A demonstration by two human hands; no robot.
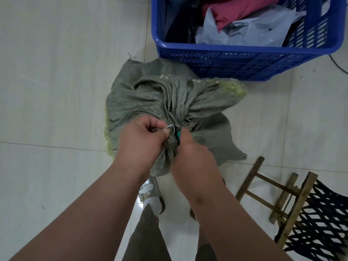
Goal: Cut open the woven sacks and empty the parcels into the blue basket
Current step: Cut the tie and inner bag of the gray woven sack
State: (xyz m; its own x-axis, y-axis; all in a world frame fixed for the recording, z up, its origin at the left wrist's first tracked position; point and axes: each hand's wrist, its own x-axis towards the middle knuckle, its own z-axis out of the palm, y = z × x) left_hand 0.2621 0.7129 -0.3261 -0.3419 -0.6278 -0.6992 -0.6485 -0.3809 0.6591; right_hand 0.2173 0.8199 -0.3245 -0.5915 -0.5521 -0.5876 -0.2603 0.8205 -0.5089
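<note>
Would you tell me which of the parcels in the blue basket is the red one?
The red parcel lies at the far side of the blue basket, partly behind the pale translucent bags; the others showing are whitish or dark.

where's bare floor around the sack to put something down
Bare tiles lie left of the woven sack, out to the frame's left edge. A smaller patch sits right of it, between the blue basket and the folding stool. It is crowded at the sack's neck, where the left hand and right hand work.
</note>
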